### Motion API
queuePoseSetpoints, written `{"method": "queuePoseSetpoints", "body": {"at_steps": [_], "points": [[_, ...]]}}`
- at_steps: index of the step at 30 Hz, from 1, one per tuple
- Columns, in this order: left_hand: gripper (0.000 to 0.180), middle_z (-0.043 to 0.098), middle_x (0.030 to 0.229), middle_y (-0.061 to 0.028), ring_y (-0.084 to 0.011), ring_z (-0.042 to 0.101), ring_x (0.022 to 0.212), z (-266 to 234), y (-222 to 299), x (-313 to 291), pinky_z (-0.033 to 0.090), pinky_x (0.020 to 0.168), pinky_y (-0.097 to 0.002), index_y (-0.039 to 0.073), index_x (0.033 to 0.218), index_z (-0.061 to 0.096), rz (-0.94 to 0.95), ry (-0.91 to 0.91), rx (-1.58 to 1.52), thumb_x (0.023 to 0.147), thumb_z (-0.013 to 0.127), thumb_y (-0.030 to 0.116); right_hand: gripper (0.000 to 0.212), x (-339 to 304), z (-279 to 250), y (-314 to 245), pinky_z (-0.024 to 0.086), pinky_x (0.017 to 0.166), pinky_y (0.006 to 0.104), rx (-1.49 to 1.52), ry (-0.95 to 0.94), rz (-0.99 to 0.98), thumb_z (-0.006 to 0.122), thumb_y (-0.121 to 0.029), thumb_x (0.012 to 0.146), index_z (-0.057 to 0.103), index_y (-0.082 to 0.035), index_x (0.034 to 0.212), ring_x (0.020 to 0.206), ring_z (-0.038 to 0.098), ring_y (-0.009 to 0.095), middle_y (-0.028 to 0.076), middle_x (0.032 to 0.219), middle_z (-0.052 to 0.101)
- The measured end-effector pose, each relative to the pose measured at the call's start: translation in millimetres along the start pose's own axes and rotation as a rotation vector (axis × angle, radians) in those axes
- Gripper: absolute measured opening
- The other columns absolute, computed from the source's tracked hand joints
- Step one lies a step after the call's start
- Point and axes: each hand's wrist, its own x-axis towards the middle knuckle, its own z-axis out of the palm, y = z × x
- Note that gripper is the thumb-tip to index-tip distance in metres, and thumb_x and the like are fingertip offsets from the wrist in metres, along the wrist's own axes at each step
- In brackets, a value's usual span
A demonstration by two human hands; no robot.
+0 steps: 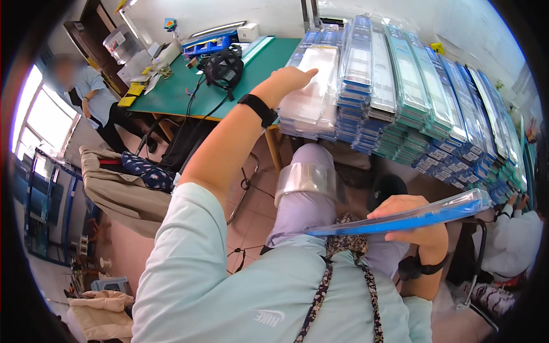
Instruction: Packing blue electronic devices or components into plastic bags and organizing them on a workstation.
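Note:
My left hand [293,81] reaches forward over a pile of whitish clear plastic sleeves [311,94] on top of a stack of packs. One finger is stretched out over the sleeves; the other fingers are partly hidden. In front of my body my right hand [409,216] is closed round a long, flat blue pack in clear plastic [440,211], held edge-on, with thumb and fingers on opposite sides. A clear plastic band [306,182] lies across my left thigh near the knee.
Tall stacks of blue and green packs [394,80] line the right of the green table [189,91]. A black cabled device [222,67] sits on it. A jacket-covered chair [123,177] stands left. One person [91,91] is at far left, another [512,246] at right.

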Motion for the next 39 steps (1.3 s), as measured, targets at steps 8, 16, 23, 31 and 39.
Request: {"method": "queuePoseSetpoints", "body": {"at_steps": [8,16,23,31,39], "points": [[0.074,0.055,0.119,-0.0246,-0.0356,0.058,0.102,1,6,-14,0.041,0.092,-0.0415,-0.004,0.12,0.056,0.127,-0.179,-0.374,0.08,0.057,0.058,0.038,-13,1,14,0.05,0.068,0.0323,-0.006,0.049,-0.009,0.076,-0.025,0.072,0.065,0.001,0.098,0.081,0.063,0.026,0.015,0.092,0.067],[0.047,0.065,0.1,-0.0141,-0.0184,0.067,0.081,-7,13,-8,0.056,0.072,-0.0303,-0.001,0.115,0.054,0.031,-0.457,-0.891,0.085,0.063,0.033,0.037,-15,4,24,0.049,0.067,0.0325,0.054,0.107,-0.038,0.075,-0.026,0.074,0.066,0.0,0.098,0.081,0.062,0.025,0.014,0.091,0.067],[0.05,0.063,0.106,-0.0157,-0.0214,0.065,0.088,6,-3,15,0.053,0.079,-0.0341,-0.004,0.119,0.051,0.122,-0.507,-0.937,0.085,0.063,0.032,0.036,-10,9,27,0.049,0.066,0.0318,0.102,0.136,-0.056,0.074,-0.027,0.075,0.066,0.0,0.097,0.08,0.061,0.024,0.014,0.089,0.067],[0.044,0.065,0.093,-0.0132,-0.0204,0.059,0.08,-13,16,-24,0.046,0.072,-0.0318,-0.007,0.103,0.061,0.356,0.137,-0.659,0.081,0.066,0.031,0.049,-20,1,23,0.051,0.079,0.0327,0.025,-0.09,-0.072,0.078,-0.014,0.071,0.058,-0.002,0.114,0.095,0.061,0.028,0.017,0.114,0.058],[0.037,0.066,0.087,-0.0113,-0.0166,0.061,0.079,-116,68,-88,0.049,0.071,-0.0316,-0.005,0.101,0.061,0.673,0.426,-0.863,0.083,0.066,0.026,0.042,-40,-5,33,0.051,0.08,0.0325,-0.005,-0.133,-0.044,0.075,-0.017,0.075,0.061,-0.002,0.112,0.096,0.062,0.027,0.013,0.106,0.064]]}}
